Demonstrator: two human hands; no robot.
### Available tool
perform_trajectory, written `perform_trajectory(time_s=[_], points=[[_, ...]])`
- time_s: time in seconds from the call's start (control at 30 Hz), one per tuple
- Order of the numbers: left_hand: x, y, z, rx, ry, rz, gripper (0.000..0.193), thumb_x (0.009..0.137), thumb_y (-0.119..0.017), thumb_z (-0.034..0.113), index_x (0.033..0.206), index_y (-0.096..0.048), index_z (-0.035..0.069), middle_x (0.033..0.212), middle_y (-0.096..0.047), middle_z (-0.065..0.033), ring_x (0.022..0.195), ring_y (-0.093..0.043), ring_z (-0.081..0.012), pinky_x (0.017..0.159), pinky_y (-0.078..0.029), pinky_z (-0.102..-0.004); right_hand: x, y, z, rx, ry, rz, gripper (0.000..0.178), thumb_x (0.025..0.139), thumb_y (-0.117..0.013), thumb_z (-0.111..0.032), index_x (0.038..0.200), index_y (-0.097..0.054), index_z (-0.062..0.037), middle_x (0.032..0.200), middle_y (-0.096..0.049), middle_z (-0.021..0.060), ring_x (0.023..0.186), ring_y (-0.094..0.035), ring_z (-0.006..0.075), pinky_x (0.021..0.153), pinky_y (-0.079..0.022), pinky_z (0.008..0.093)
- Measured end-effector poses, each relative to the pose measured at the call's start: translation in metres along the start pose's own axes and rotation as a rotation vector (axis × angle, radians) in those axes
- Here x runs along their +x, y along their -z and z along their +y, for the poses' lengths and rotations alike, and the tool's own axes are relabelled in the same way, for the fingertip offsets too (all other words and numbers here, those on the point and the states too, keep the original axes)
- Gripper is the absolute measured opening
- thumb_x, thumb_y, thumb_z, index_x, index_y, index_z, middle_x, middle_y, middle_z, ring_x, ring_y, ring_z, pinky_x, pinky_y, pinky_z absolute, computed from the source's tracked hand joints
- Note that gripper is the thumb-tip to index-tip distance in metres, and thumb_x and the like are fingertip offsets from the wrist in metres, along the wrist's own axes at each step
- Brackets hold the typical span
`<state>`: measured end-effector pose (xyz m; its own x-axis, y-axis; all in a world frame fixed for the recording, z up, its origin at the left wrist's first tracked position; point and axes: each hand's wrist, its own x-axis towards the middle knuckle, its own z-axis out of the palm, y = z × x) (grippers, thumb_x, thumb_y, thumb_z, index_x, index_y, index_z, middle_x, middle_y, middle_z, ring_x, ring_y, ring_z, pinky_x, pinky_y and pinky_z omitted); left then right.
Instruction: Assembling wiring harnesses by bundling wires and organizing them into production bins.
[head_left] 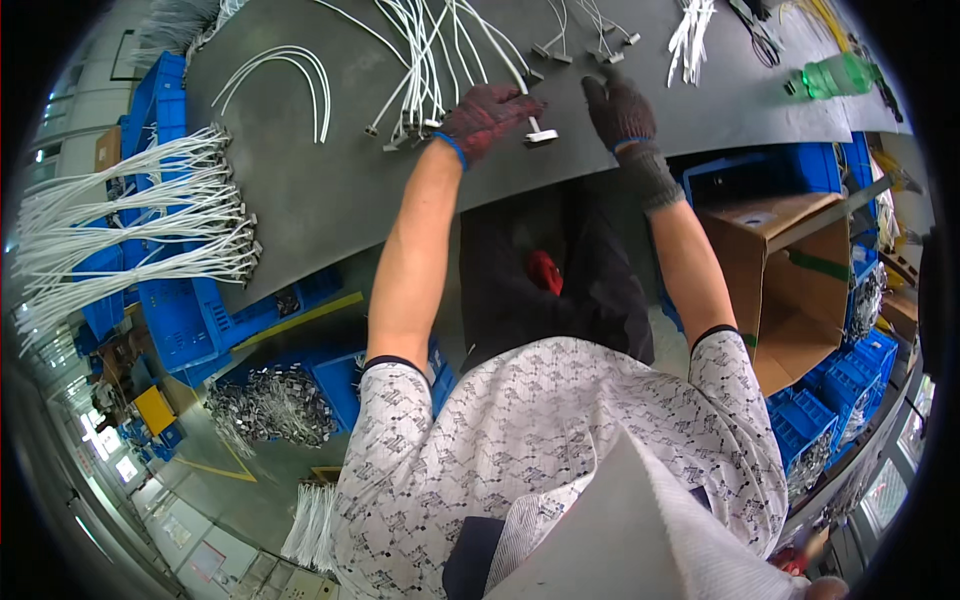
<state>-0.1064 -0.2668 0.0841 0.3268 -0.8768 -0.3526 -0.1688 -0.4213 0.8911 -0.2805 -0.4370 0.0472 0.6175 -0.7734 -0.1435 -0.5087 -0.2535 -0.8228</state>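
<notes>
Grey factory desk (330,190) strewn with white cables (425,60): left hand (487,115), grip clamped on one cable's metal end (540,136); right hand (618,108) flat, fingers together, steadying.

A dark grey table (330,190) fills the upper frame. Blue crates (185,320) crowd the floor (225,455) lower left; an open carton (790,290) sits right, perhaps beside windows.

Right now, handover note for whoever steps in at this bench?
Left hand, gloved, grips a white cable just above its metal end at the near table edge.
Right hand, gloved, rests flat on the table, holding nothing.
Cable bunch lies by the left hand; a fanned row of cables overhangs the table's left edge.
How many are finished or left cannot be told.
</notes>
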Motion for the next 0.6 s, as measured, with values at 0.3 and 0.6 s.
perform_trajectory(time_s=[0.3, 0.6], points=[[0.005, 0.170, -0.133, 0.932, 0.495, 0.967, 0.034, 0.089, -0.061, 0.033, 0.111, -0.070, 0.008, 0.122, -0.066, -0.0193, 0.111, -0.066, -0.0375, 0.094, -0.054, -0.0465, 0.092, 0.029, 0.075, -0.601, 0.289, 0.337, 0.030, 0.086, -0.063, -0.030, 0.100, -0.069, -0.0040, 0.101, -0.069, 0.0213, 0.094, -0.066, 0.0439, 0.079, -0.053, 0.0519], [-0.015, 0.224, -0.144, 0.833, 0.704, 0.611, 0.030, 0.089, -0.058, 0.028, 0.105, -0.073, 0.008, 0.111, -0.071, -0.0190, 0.104, -0.068, -0.0412, 0.086, -0.056, -0.0487, -0.032, 0.085, 0.102, 0.129, -0.060, -0.419, 0.014, 0.082, -0.069, -0.012, 0.093, -0.065, -0.0049, 0.090, -0.066, 0.0159, 0.077, -0.065, 0.0349, 0.068, -0.054, 0.0386]])
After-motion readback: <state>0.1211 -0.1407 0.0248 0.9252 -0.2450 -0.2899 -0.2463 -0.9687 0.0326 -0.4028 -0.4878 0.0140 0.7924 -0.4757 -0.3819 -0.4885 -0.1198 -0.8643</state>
